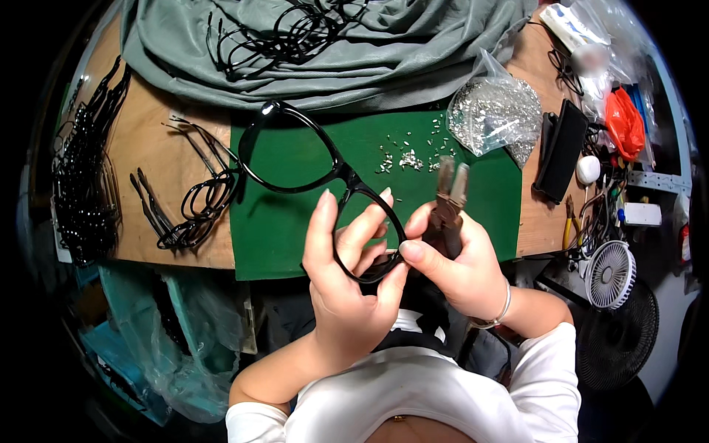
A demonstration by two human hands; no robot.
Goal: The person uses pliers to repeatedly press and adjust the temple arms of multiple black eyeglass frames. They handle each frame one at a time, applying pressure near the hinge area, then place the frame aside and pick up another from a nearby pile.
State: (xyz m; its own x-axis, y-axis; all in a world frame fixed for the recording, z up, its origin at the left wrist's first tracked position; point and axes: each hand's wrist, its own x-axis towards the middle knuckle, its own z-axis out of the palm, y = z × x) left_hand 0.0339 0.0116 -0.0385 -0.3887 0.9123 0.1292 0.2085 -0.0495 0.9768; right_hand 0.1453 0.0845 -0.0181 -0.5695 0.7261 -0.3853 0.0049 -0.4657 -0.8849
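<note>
A black glossy eyeglass frame [343, 171] is tilted above the green mat [284, 236], one rim up at the far left and the other close to me. My left hand [351, 299] grips the near rim, its fingers reaching around and through the opening. Brownish metal pliers [448, 201] stand in my right hand [467, 267], jaws pointing away from me and slightly parted. The right thumb and forefinger meet at the frame's outer edge; whether they pinch a small part there is hidden. Small silvery metal pieces [410, 159] lie scattered on the mat beyond the pliers.
A clear bag of silvery pieces [493, 114] rests at the mat's far right. Black frames [210, 196] lie left, beside a dense stack of more [88, 170]. Grey cloth [413, 66] bears others at the back. On the right are a black case [561, 151] and a white fan [610, 275].
</note>
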